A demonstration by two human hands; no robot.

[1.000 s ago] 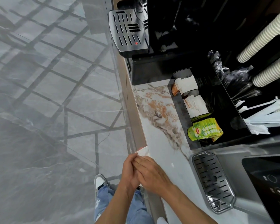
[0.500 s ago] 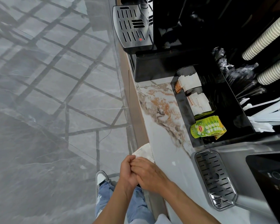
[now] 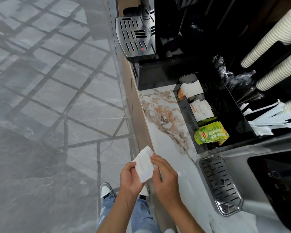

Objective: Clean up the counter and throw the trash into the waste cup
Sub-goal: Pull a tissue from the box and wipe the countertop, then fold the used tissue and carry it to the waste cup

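now that the tissue point(image 3: 144, 166) has opened out between my left hand point(image 3: 130, 176) and right hand point(image 3: 165, 175), both pinching it, wiping the desk point(image 3: 168, 145) looks next.

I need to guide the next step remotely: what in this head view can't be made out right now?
- Waste cup: none identifiable in the head view; only stacked paper cups lying sideways, cut off by the right edge.
- Napkin: its lower part is covered by the left hand and right hand; whether anything is wrapped inside is hidden.
- Small white fleck on the counter: too small to identify.
- Counter nearest the person: cut off by the bottom edge.
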